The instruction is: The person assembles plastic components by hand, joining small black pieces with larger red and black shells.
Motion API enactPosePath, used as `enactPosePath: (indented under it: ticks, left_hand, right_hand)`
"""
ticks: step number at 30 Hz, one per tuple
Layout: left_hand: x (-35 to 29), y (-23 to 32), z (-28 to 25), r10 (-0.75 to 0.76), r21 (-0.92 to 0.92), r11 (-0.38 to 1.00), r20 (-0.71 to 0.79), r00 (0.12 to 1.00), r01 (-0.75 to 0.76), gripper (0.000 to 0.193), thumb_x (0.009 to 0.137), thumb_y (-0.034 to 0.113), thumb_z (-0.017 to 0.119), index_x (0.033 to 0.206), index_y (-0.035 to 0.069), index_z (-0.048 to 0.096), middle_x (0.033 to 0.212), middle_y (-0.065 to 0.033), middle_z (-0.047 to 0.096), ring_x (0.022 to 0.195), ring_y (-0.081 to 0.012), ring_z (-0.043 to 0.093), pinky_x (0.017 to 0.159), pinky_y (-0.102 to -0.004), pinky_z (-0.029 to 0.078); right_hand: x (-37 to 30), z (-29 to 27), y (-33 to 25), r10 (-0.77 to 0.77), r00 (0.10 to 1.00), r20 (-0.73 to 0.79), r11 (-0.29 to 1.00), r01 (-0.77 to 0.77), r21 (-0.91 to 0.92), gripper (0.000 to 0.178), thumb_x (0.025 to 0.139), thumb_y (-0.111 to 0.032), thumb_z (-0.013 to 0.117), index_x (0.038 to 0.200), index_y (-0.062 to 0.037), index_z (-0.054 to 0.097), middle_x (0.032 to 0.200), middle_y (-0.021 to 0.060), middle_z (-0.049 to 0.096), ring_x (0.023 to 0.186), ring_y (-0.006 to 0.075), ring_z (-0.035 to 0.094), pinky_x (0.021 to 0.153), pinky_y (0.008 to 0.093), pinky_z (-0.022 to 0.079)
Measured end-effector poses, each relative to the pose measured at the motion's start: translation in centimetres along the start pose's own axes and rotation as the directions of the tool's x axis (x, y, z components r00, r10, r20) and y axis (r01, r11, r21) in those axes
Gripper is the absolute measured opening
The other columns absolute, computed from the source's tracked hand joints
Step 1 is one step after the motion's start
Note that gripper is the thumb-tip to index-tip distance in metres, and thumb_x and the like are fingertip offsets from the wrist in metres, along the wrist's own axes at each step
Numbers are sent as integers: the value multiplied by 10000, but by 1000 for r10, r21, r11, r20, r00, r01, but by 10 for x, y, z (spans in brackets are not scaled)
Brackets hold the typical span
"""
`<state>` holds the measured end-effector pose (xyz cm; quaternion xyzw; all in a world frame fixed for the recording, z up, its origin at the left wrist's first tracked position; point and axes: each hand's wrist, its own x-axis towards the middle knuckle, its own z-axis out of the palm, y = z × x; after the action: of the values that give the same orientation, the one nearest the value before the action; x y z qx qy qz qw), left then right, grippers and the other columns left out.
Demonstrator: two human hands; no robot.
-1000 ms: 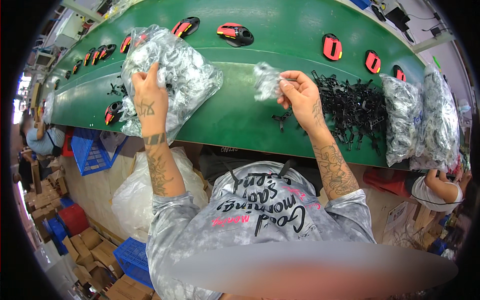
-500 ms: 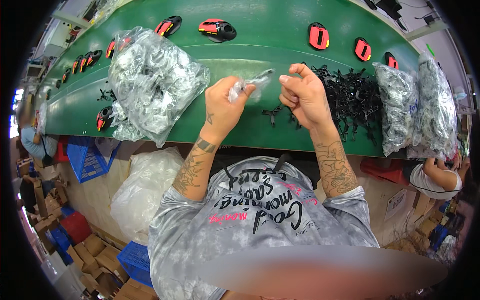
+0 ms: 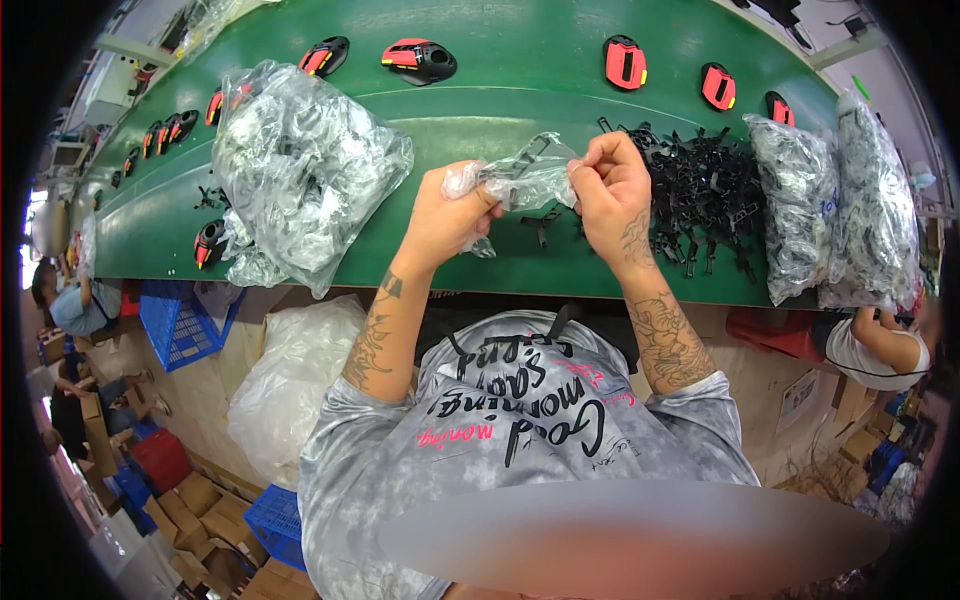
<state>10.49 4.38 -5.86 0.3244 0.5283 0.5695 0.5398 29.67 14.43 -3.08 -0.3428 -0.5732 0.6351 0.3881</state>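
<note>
Between my hands, over the green table, a small clear plastic bag [image 3: 540,180] is stretched out, with a dark piece showing inside it. My left hand [image 3: 447,215] is closed round the bunched end of the bag. At the other end, my right hand [image 3: 612,190] pinches the bag's edge between thumb and fingers. Just below the bag a single black plastic bracket [image 3: 541,227] lies on the table. To the right of my right hand spreads a heap of black plastic brackets [image 3: 708,195]. Left of my left hand lies a big clear bag [image 3: 305,170] full of small bagged parts.
Red and black shell-shaped parts [image 3: 418,62] sit spaced along the far side of the green table [image 3: 480,110]. Two filled clear bags [image 3: 795,205] lie at the right. Below the table are a blue crate [image 3: 185,325] and a large plastic sack [image 3: 295,390]. Other people sit at both sides.
My right hand has come to the bag and taken hold of its edge; before, it was apart from it. The bag is now spread wider between both hands.
</note>
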Motion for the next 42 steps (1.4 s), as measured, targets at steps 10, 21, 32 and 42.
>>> enactPosePath:
  ticks: [10,21,32,42]
  left_hand:
    - [-5,6,0,-77,-33,997,-105,991,74,147,889,127,729,839,53,612,690,-30,610,532,-71,532,457,-244,416]
    - [1,13,7,-122,-45,991,57,991,125,235,816,18,686,1019,61,575,727,25,550,530,-58,487,460,-242,371]
    - [-13,5,35,293,417,871,-18,956,-260,228,825,-18,613,1037,57,576,880,22,553,773,-48,497,672,-225,436]
    - [-3,15,0,381,528,736,194,904,-423,226,952,215,755,984,9,667,789,-13,567,722,-109,527,644,-290,428]
  right_hand:
    - [-2,-5,-15,-384,917,110,704,367,-608,96,893,-103,668,949,-25,680,885,109,707,772,248,642,725,357,529]
    - [-3,-5,1,-228,899,373,732,411,-543,130,827,-60,699,952,-78,666,670,63,589,649,231,620,630,393,507]
    - [3,-5,18,6,860,511,844,269,-464,186,875,-110,609,972,-54,758,949,127,625,922,310,622,822,408,517]
    - [-2,-12,22,121,913,389,954,-215,208,323,885,-197,834,1123,-12,718,1057,20,726,955,94,650,847,282,540]
